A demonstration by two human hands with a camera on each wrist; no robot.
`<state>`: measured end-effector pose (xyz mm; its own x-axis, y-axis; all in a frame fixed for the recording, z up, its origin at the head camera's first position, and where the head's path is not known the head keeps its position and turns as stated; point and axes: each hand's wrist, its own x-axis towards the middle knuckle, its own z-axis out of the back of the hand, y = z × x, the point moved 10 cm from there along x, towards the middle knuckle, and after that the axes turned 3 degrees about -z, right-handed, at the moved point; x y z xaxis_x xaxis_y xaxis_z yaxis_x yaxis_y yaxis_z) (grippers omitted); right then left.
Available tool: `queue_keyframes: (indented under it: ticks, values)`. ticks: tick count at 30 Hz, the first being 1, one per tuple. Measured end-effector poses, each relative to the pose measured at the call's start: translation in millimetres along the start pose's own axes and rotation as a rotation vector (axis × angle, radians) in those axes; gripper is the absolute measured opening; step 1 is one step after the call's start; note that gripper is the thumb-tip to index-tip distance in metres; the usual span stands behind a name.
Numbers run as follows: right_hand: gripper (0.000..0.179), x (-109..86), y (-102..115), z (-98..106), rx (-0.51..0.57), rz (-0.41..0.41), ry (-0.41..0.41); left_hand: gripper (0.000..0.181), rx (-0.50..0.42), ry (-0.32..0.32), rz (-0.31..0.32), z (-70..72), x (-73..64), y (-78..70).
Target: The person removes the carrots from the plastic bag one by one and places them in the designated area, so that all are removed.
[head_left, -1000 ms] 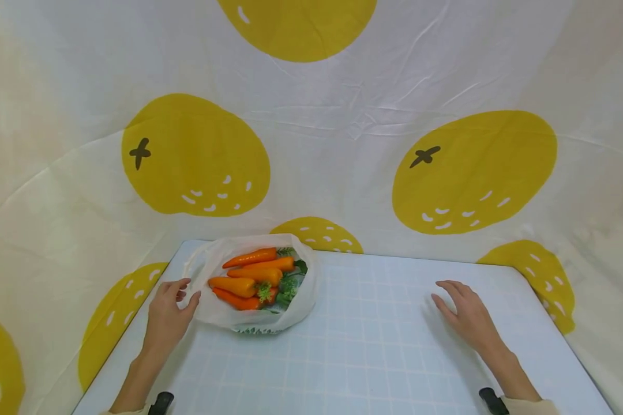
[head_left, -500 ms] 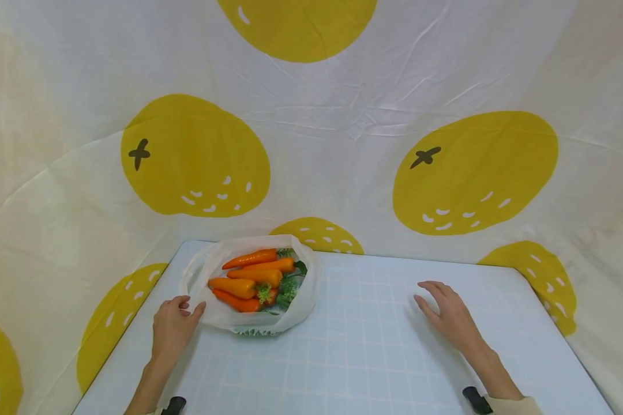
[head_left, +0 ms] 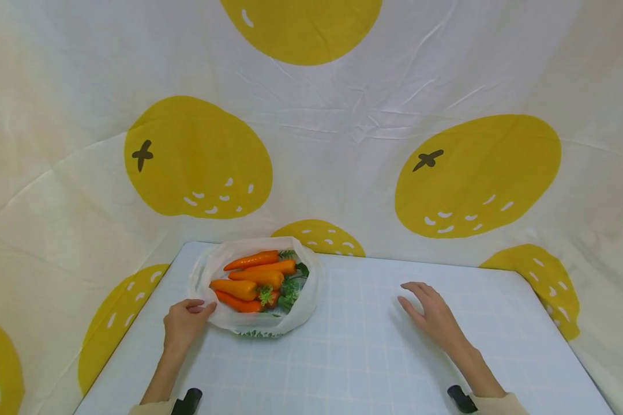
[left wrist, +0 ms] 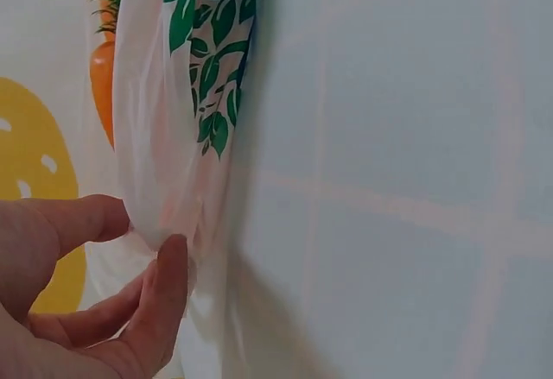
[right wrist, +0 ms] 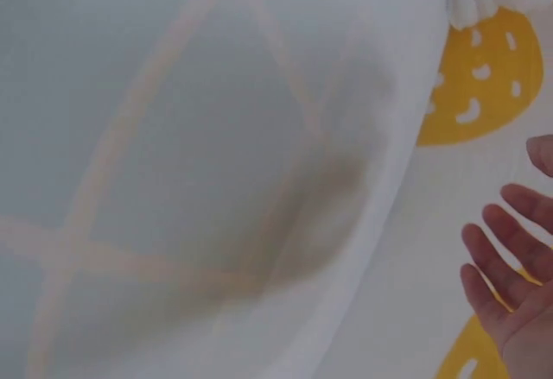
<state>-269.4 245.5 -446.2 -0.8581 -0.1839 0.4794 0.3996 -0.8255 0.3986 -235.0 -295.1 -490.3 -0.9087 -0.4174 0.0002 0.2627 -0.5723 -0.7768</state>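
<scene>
A thin white bag (head_left: 311, 300) with a green leaf print lies at the back left, its mouth facing up. Inside are several orange carrots (head_left: 256, 276) with green tops (head_left: 289, 291), also glimpsed as one carrot (left wrist: 103, 85) in the left wrist view. My left hand (head_left: 184, 325) is at the bag's near left side, its thumb and curled fingers (left wrist: 168, 280) pinching the gathered edge of the material. To the right of the bag, my right hand (head_left: 433, 320) hovers over the table with fingers spread and slightly bent, holding nothing.
A pale blue table (head_left: 353, 357) with a faint white grid lies beneath everything. Behind and beside it hangs a white cloth (head_left: 332, 161) printed with large yellow fruit. A dark strap (head_left: 462, 399) sits on the right wrist.
My left hand has moved right and nearer to me along the bag, and its thumb now meets the edge. My right hand has drifted left toward the bag. The bag's left loop has shifted slightly.
</scene>
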Motion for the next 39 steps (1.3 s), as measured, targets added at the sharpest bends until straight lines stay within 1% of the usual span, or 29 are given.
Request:
queue_keyframes:
  ticks: [4, 7, 9, 12, 17, 19, 23, 26, 29, 33, 39]
  values:
    - [0.034, 4.1, 9, -4, 0.026, 0.010, 0.008, 0.043, -0.086, 0.055, 0.066, -5.6, 5.7, 12.2]
    - [0.034, 8.4, 15, -6, 0.051, 0.002, 0.025, 0.043, -0.169, 0.080, 0.109, -8.6, 9.1, 20.5]
    - [0.034, 11.7, 17, -9, 0.070, -0.010, 0.045, 0.043, -0.218, 0.081, 0.127, -9.0, 10.4, 24.4]
    - [0.034, 16.8, 24, -13, 0.101, -0.014, 0.076, 0.040, -0.270, 0.068, 0.133, -6.7, 10.9, 28.2]
    - [0.034, 23.9, 37, -18, 0.157, 0.010, 0.095, 0.036, -0.317, 0.055, 0.136, -5.2, 11.3, 30.9]
    - [0.033, 26.8, 44, -20, 0.177, 0.022, 0.097, 0.036, -0.320, 0.055, 0.134, -5.9, 12.0, 29.6]
    - [0.032, 34.9, 60, -25, 0.219, 0.040, 0.108, 0.040, -0.272, 0.053, 0.137, -6.9, 12.1, 24.6]
    - [0.033, 41.7, 73, -27, 0.252, 0.051, 0.119, 0.043, -0.237, 0.039, 0.139, -7.1, 12.2, 21.0]
    - [0.033, 48.0, 86, -29, 0.277, 0.076, 0.122, 0.040, -0.243, 0.023, 0.131, -6.5, 12.4, 19.0]
    - [0.033, 54.7, 101, -32, 0.311, 0.107, 0.125, 0.035, -0.249, 0.014, 0.139, -6.4, 12.9, 23.9]
    - [0.034, 64.5, 126, -36, 0.378, 0.137, 0.132, 0.036, -0.268, 0.031, 0.137, -8.5, 13.3, 31.3]
